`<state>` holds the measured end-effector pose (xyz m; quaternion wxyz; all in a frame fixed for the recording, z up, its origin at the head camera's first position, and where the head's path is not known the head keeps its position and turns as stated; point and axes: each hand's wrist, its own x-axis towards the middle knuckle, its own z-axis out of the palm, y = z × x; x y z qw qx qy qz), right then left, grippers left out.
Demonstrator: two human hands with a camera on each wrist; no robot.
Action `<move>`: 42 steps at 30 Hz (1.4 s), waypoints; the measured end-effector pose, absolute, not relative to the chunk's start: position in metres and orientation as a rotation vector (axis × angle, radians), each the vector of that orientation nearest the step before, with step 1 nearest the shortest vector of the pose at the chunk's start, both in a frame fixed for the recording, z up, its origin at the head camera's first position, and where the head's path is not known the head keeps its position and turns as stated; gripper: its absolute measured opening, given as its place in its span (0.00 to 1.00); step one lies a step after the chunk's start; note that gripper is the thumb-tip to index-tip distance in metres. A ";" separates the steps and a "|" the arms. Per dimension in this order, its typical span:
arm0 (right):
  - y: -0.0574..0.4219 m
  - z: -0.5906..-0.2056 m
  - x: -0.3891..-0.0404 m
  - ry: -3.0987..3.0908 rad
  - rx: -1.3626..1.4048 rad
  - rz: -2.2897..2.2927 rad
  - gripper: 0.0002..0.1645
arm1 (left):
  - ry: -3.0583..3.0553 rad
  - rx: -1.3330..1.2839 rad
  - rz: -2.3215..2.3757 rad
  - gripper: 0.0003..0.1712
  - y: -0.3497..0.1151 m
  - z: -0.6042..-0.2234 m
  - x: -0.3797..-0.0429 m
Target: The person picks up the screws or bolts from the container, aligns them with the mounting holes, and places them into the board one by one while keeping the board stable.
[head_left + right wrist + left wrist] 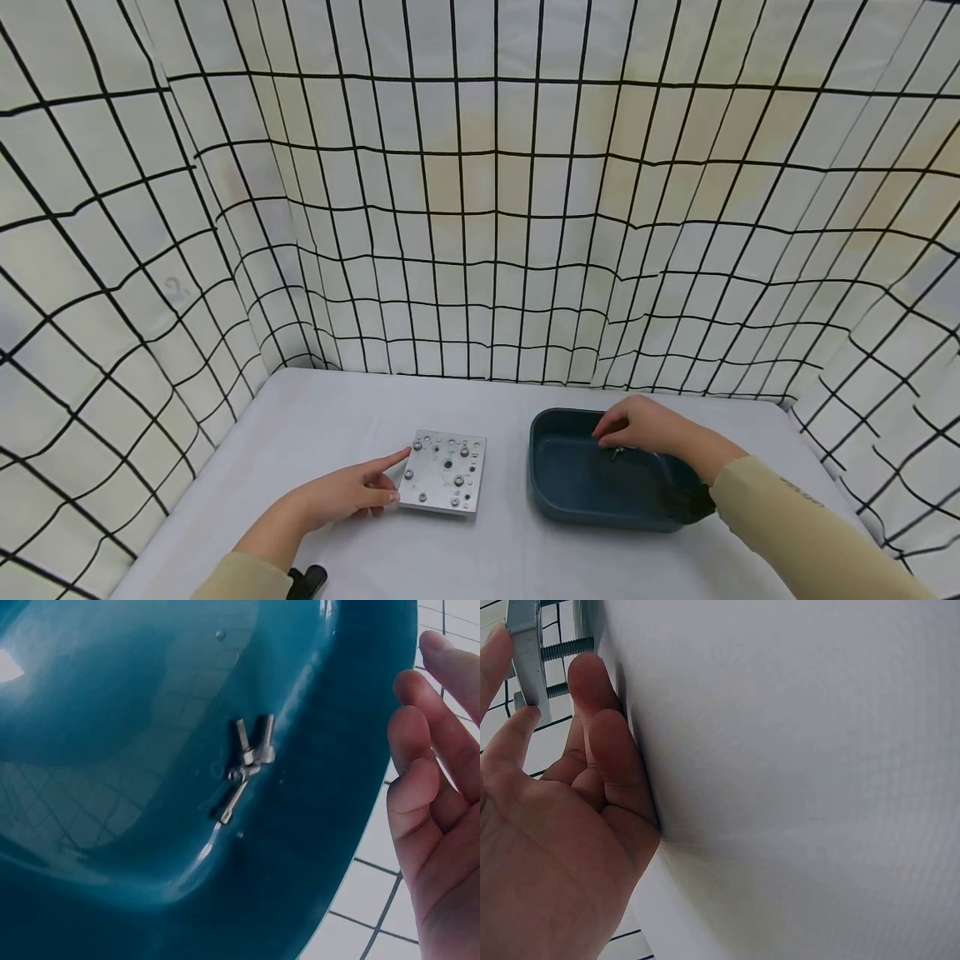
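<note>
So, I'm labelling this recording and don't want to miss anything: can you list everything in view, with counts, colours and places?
Table: 1, white, lower part of the head view.
Tray: 1, dark blue-green, on the table's right side.
Metal plate: 1, silver, on the table left of the tray.
Plate screws: several, silver-grey, set in the plate.
Loose screws: at least three, silver-grey, bunched in the tray.
Gridded walls: 3, white with black lines, behind and at both sides.
Unclear object: 1, black, bottom edge of the head view, cut off.
Sleeves: 2, beige, one per forearm.
Left hand: 1, bare, touching the plate's left edge.
Right hand: 1, bare, over the tray.
</note>
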<state>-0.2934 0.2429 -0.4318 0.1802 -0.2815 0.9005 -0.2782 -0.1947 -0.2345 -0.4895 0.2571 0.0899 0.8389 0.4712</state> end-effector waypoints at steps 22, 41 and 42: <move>0.238 -0.441 -0.292 2.695 -0.706 -0.303 0.10 | 2.298 0.231 1.244 0.44 -0.233 -0.487 -0.194; 0.231 -0.450 -0.295 2.723 -0.734 -0.149 0.06 | 2.303 0.213 1.247 0.44 -0.233 -0.486 -0.195; 0.230 -0.449 -0.294 2.722 -0.737 -0.158 0.06 | 2.304 0.212 1.244 0.44 -0.232 -0.486 -0.195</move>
